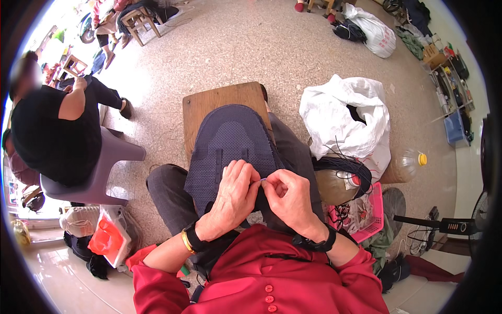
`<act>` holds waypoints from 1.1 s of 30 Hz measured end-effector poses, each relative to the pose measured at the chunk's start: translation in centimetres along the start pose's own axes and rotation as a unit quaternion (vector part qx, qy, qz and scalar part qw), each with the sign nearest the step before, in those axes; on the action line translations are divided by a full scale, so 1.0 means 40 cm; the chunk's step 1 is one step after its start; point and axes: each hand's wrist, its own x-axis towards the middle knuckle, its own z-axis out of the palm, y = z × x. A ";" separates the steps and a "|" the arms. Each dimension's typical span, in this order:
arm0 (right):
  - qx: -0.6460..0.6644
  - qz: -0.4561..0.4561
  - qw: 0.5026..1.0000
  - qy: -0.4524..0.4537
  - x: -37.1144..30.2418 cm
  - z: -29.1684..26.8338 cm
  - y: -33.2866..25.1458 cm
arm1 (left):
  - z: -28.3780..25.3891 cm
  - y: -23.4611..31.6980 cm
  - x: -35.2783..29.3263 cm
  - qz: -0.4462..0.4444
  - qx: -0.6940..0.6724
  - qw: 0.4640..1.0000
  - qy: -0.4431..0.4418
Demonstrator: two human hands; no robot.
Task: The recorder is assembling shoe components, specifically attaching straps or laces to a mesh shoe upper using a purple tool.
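So the dark mesh panel is lying over the wooden stool and spilling off its near side. Two narrow strips are already running down it, so I'm guessing that bit's done; how much is left, I can't tell. The left hand and right hand, both just nearside of the stool, are pinching what's looking like a tiny purplish sliver, fingertips nearly together. Their grip is hiding most of it, plus part of the panel's lower end.

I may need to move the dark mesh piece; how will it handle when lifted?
The dark mesh piece is probably light, given its netlike texture. It may bend yet hold some shape, as its rounded end lies smooth on the wooden stool.
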 end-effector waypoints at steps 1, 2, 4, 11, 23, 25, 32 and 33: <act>0.016 0.015 1.000 -0.003 0.000 0.000 0.001 | 0.000 -0.001 0.000 -0.001 0.000 1.000 0.001; 0.016 0.015 1.000 -0.003 -0.001 -0.002 0.001 | 0.000 0.001 0.000 -0.002 0.000 1.000 0.000; 0.052 0.044 0.997 -0.025 -0.003 -0.010 -0.004 | -0.001 0.005 0.001 -0.002 -0.001 1.000 0.001; 0.151 0.176 0.971 -0.058 0.015 -0.030 -0.017 | -0.003 -0.006 -0.004 -0.005 -0.017 1.000 -0.006; 0.211 0.206 0.945 -0.143 0.041 -0.045 0.001 | -0.010 -0.008 -0.008 -0.003 -0.046 0.999 0.011; 0.192 0.235 0.942 -0.142 0.048 -0.047 -0.015 | -0.009 -0.003 -0.010 -0.053 -0.065 0.996 0.011; 0.054 0.113 0.989 -0.074 0.036 -0.039 -0.007 | -0.004 0.002 -0.011 -0.074 -0.080 0.994 0.026; 0.055 0.114 0.990 -0.069 0.035 -0.038 -0.007 | -0.006 0.003 -0.011 -0.075 -0.078 0.994 0.030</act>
